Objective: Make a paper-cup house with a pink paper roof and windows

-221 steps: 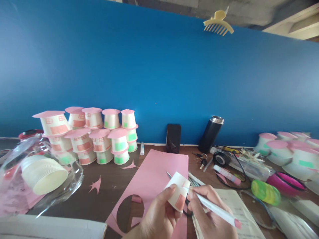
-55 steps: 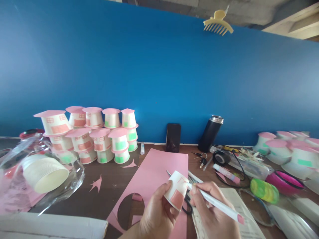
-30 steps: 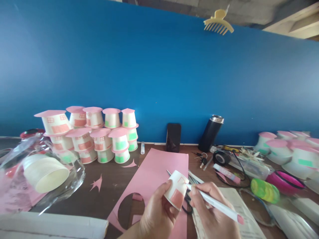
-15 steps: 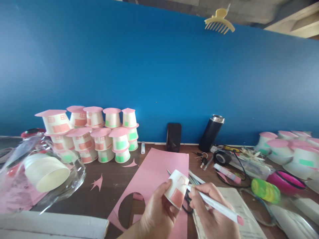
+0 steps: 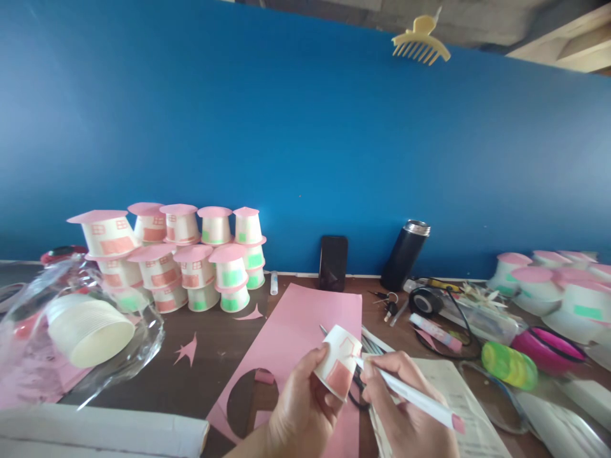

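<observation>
My left hand (image 5: 300, 412) is closed round a small white paper cup (image 5: 338, 360), held upside down and tilted, with a pink rectangle and a drawn pink window on its side. My right hand (image 5: 405, 410) grips a white pen (image 5: 414, 399) with a pink end; its tip touches the cup's side by the window. Both hands hover over a pink paper sheet (image 5: 296, 331) with a round hole cut out of it.
Finished cup houses (image 5: 181, 257) with pink roofs are stacked at the left; more cup houses (image 5: 554, 283) stand at the far right. A bagged stack of plain cups (image 5: 88, 327), a phone (image 5: 333, 263), a black flask (image 5: 405, 256), keys, tape, a glue stick and scissors lie around.
The cup has been turned slightly in my left hand over the past seconds. The pen tip has shifted a little along the cup's side near the window.
</observation>
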`<state>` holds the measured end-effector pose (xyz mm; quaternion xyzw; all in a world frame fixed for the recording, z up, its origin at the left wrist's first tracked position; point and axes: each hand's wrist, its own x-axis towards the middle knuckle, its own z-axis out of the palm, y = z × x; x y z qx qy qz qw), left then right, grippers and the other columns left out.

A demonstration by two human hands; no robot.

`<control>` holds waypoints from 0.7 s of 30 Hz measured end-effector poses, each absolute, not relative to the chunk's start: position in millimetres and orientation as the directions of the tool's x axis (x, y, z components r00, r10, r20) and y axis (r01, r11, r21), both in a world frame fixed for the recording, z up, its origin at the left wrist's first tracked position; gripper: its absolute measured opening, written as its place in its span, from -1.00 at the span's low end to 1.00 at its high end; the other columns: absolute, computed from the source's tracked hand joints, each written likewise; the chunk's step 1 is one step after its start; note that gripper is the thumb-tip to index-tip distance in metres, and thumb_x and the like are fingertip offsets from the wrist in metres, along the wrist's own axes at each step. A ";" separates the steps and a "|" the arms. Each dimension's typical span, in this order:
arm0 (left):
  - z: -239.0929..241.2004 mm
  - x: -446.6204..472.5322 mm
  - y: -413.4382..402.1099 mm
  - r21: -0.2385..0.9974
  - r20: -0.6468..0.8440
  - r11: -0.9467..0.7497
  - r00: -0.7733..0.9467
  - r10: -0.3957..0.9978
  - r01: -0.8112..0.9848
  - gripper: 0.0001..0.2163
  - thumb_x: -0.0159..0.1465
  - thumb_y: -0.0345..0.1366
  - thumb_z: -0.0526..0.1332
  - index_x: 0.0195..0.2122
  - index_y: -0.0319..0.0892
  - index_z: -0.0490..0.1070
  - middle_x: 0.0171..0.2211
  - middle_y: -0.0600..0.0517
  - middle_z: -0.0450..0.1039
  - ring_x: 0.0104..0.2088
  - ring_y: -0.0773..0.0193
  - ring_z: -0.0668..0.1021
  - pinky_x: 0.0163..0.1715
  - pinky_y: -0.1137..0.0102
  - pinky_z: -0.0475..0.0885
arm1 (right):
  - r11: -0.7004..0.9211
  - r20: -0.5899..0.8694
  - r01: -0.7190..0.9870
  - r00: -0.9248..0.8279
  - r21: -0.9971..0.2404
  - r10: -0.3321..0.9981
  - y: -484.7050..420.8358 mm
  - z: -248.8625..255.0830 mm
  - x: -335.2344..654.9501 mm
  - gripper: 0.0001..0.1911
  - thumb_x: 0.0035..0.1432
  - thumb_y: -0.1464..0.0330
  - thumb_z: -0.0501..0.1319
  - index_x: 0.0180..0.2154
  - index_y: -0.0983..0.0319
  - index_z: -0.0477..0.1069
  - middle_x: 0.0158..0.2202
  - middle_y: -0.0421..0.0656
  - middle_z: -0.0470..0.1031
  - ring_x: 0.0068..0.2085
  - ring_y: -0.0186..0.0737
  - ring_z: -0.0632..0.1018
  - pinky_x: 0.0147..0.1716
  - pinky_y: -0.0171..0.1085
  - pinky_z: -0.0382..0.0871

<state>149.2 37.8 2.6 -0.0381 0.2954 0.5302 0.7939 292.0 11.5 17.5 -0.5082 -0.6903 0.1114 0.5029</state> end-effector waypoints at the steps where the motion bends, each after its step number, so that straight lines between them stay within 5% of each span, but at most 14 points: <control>1: 2.5 149.2 37.8 0.253 -0.512 0.436 0.263 0.818 -0.864 -0.90 0.21 -0.38 0.31 -0.31 -0.29 0.44 -0.49 0.01 0.54 -0.53 0.35 0.57 -0.62 0.57 0.43 | 0.459 0.580 0.590 0.020 -0.664 0.814 11.4 17.4 292.0 -0.88 0.28 0.28 0.18 -0.33 0.14 0.38 -0.60 -0.33 0.43 -0.62 -0.35 0.48 -0.62 -0.43 0.35; 11: 1.4 149.5 38.5 0.251 -0.502 0.440 0.273 0.821 -0.862 -0.91 0.22 -0.38 0.30 -0.34 -0.29 0.43 -0.53 0.04 0.52 -0.58 0.39 0.53 -0.70 0.60 0.33 | 0.443 0.557 0.568 0.033 -0.693 0.830 11.3 14.3 290.0 -0.87 0.27 0.25 0.19 -0.32 0.14 0.39 -0.58 -0.30 0.45 -0.59 -0.34 0.51 -0.62 -0.43 0.35; 21: 3.8 148.5 37.7 0.268 -0.515 0.425 0.244 0.822 -0.865 -0.89 0.19 -0.38 0.33 -0.28 -0.29 0.46 -0.42 -0.06 0.59 -0.47 0.28 0.62 -0.53 0.52 0.50 | 0.431 0.532 0.554 0.027 -0.713 0.846 12.0 13.3 291.3 -0.89 0.27 0.26 0.18 -0.30 0.15 0.38 -0.57 -0.29 0.46 -0.57 -0.32 0.53 -0.61 -0.43 0.38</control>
